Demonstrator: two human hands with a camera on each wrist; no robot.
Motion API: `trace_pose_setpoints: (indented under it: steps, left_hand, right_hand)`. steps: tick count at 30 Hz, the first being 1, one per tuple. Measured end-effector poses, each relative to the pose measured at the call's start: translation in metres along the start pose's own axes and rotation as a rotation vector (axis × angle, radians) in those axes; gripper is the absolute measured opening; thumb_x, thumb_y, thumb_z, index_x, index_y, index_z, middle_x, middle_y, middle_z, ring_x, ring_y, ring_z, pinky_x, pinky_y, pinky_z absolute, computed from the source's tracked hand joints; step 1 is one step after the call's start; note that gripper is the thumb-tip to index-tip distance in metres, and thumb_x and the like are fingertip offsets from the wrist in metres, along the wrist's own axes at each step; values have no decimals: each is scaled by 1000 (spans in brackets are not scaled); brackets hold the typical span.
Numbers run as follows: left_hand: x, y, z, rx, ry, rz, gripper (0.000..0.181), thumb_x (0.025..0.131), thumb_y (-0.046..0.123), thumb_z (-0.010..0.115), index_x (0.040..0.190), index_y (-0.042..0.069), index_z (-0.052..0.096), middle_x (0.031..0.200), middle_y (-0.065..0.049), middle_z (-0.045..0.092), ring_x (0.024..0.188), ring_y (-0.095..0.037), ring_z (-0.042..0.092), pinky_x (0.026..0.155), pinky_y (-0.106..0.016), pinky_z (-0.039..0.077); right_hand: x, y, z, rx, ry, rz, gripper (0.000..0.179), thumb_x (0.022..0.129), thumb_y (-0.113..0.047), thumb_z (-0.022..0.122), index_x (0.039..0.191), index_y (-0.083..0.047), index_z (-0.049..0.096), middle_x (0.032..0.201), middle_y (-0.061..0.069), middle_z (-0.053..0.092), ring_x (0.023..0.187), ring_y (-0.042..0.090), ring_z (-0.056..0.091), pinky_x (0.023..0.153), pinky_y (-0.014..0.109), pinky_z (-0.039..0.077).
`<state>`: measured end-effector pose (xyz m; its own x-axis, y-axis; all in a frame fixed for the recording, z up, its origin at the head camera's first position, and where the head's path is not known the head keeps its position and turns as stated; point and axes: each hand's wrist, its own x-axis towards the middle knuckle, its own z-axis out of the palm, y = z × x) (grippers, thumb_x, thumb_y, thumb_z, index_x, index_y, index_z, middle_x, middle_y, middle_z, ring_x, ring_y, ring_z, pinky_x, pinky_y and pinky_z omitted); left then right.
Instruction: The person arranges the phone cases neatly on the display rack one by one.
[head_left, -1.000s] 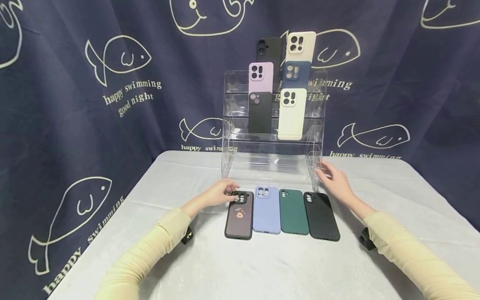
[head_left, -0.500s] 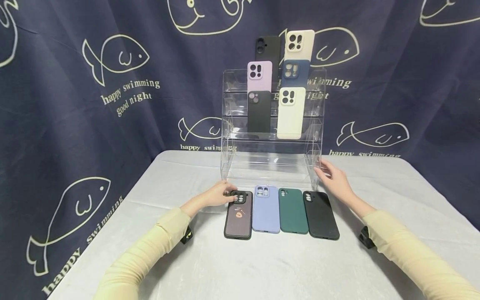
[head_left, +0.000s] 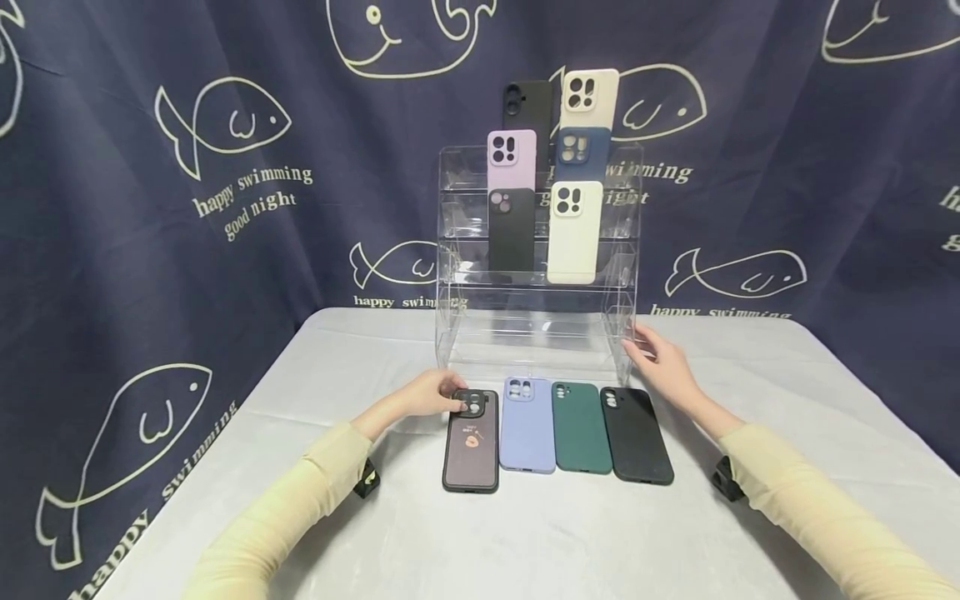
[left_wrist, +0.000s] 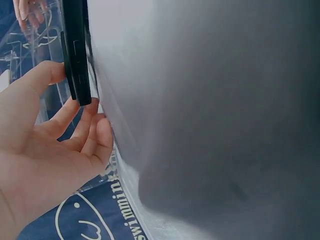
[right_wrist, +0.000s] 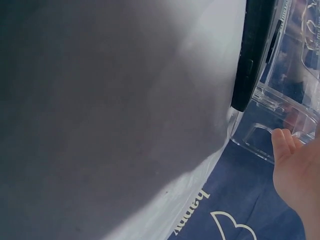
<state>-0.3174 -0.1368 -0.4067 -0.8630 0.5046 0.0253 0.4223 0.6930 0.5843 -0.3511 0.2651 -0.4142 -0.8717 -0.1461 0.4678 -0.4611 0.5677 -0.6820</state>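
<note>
In the head view my left hand point(head_left: 429, 394) pinches the camera end of a dark brown phone case point(head_left: 471, 454) with a small printed picture. From the left wrist view, the thumb lies on one face of that phone case point(left_wrist: 76, 55) and the fingertips are at its other face. My right hand point(head_left: 666, 367) holds the right side wall of a clear tiered display stand point(head_left: 536, 358); its thumb is partly hidden in the right wrist view. Beside the brown case lie a light blue phone case point(head_left: 527, 433), a green phone case point(head_left: 581, 433) and a black phone case point(head_left: 637, 442).
Phone cases stand in two columns on the upper tiers, among them a lilac case point(head_left: 513, 173), a black case point(head_left: 512, 233), a navy case point(head_left: 588, 154) and a cream case point(head_left: 574, 233). A pale cloth point(head_left: 570, 542) covers the table; a fish-patterned curtain point(head_left: 247, 200) hangs behind.
The brown phone case has shifted slightly toward me, its near end now lower in view than its neighbours. The left thumb has moved left along its camera end. The right hand stays at the stand.
</note>
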Motion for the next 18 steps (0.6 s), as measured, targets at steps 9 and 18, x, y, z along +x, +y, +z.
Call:
trace_pose_setpoints:
  steps: [9, 18]
  left_hand:
    - [0, 10, -5, -88, 59, -23, 33, 81, 12, 69, 110, 1, 59, 109, -17, 63, 83, -19, 63, 76, -26, 55]
    - [3, 16, -8, -181, 246, 11, 38, 79, 4, 67, 116, 0, 58, 104, -19, 63, 71, -10, 57, 64, -18, 51]
  right_hand:
    - [1, 1, 0, 25, -8, 19, 51, 96, -24, 54, 136, 5, 41, 132, 28, 49, 112, 41, 56, 93, 43, 48]
    - [1, 0, 0, 8, -15, 30, 51, 96, -24, 53, 136, 5, 41, 133, 28, 49, 112, 42, 56, 93, 43, 47]
